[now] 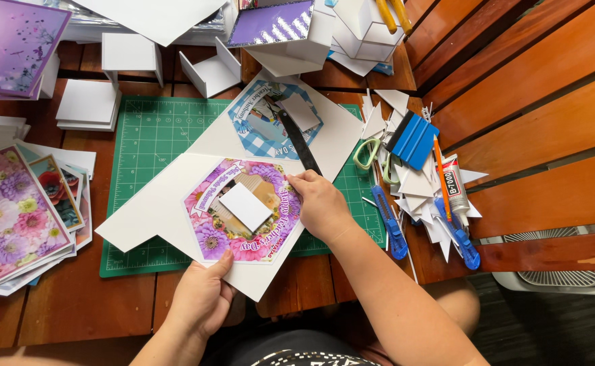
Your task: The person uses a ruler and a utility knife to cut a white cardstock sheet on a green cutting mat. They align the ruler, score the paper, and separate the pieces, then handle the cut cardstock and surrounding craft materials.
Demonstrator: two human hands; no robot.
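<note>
A large white card sheet (155,203) lies over a green cutting mat (145,146). On it sits a hexagonal flower print (206,227) with a small white square (244,207) at its middle. My left hand (199,298) pinches the sheet's near edge just below the print. My right hand (321,203) rests on the print's right side and holds the near end of a black ruler (299,142). The ruler runs up across a second hexagonal print in blue check (257,129), which carries its own white square.
Flower-printed sheets (13,217) are stacked at the left. White card boxes and pieces (209,68) crowd the back. To the right lie blue utility knives (387,227), a blue scraper (413,139), green scissors (368,152), a glue tube (453,183) and paper offcuts. A white fan (555,278) stands lower right.
</note>
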